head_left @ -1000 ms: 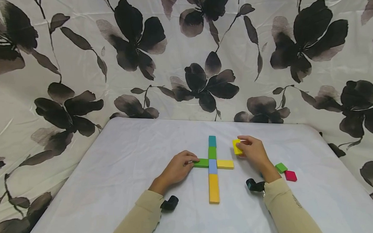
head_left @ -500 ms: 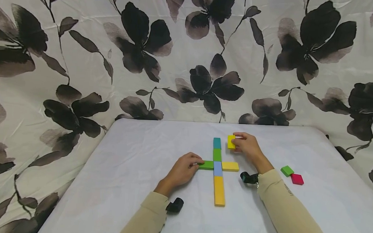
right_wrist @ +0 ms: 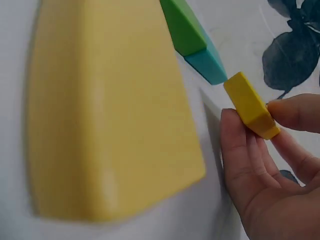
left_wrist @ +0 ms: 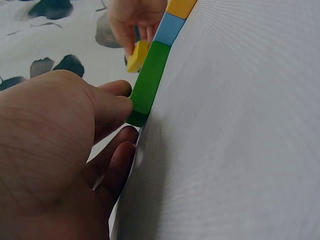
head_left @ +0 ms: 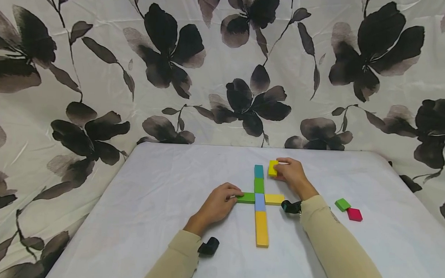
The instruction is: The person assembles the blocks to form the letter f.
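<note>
Flat coloured blocks form a cross on the white tabletop. My left hand (head_left: pixel 218 201) pinches the outer end of the long green block (head_left: pixel 246 198), the cross's left arm, between thumb and finger in the left wrist view. My right hand (head_left: pixel 292 174) holds a yellow block (right_wrist: pixel 250 105) by thumb and fingertips, just right of the teal block (head_left: pixel 258 171) at the cross's far end. Below the teal one lie a short green block (head_left: pixel 259 185), a blue block (head_left: pixel 259 202) at the centre and a long orange-yellow block (head_left: pixel 262 229). A pale yellow block (head_left: pixel 273 199) makes the right arm.
To the right, a loose green block (head_left: pixel 342 204) and a red block (head_left: pixel 354 214) lie corner to corner. The right wrist's black camera (head_left: pixel 291 206) overlaps the pale yellow block's end in the head view. Floral cloth (head_left: pixel 210 61) hangs behind the table's far edge.
My right hand has moved left with the yellow block, bringing it closer to the teal block. My left hand stays at the long green block. The head view has shifted slightly.
</note>
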A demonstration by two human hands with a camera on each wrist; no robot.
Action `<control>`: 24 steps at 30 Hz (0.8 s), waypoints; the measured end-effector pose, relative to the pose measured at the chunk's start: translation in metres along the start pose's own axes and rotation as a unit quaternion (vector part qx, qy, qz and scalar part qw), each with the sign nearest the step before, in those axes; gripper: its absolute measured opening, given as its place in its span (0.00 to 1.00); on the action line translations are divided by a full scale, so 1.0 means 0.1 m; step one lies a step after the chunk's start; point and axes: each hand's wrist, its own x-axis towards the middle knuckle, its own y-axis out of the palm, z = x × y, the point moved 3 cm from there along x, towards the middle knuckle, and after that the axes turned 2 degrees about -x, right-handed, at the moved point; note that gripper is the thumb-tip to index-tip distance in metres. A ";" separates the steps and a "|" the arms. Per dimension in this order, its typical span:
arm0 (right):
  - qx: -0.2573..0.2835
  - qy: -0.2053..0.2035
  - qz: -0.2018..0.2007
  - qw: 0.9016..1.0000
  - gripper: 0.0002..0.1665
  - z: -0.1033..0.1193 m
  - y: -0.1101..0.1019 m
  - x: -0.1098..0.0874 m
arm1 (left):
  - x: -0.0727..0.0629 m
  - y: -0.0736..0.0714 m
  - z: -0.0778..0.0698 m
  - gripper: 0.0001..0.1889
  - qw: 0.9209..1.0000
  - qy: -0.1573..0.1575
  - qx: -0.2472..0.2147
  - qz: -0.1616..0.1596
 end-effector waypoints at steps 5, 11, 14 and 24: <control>0.012 0.014 -0.005 1.000 0.30 0.02 0.04 0.09 | -0.02 0.01 0.01 0.13 1.000 0.000 -0.004 -0.002; 0.005 0.017 -0.023 1.000 0.29 0.06 0.09 0.20 | -0.02 0.00 0.01 0.13 1.000 0.001 -0.007 0.000; -0.004 0.012 -0.030 0.999 0.29 0.09 0.11 0.25 | -0.02 0.00 0.01 0.13 1.000 0.000 -0.006 0.001; -0.057 -0.003 -0.047 0.997 0.28 0.18 0.22 0.36 | -0.03 -0.04 -0.03 0.13 1.000 -0.005 -0.008 0.000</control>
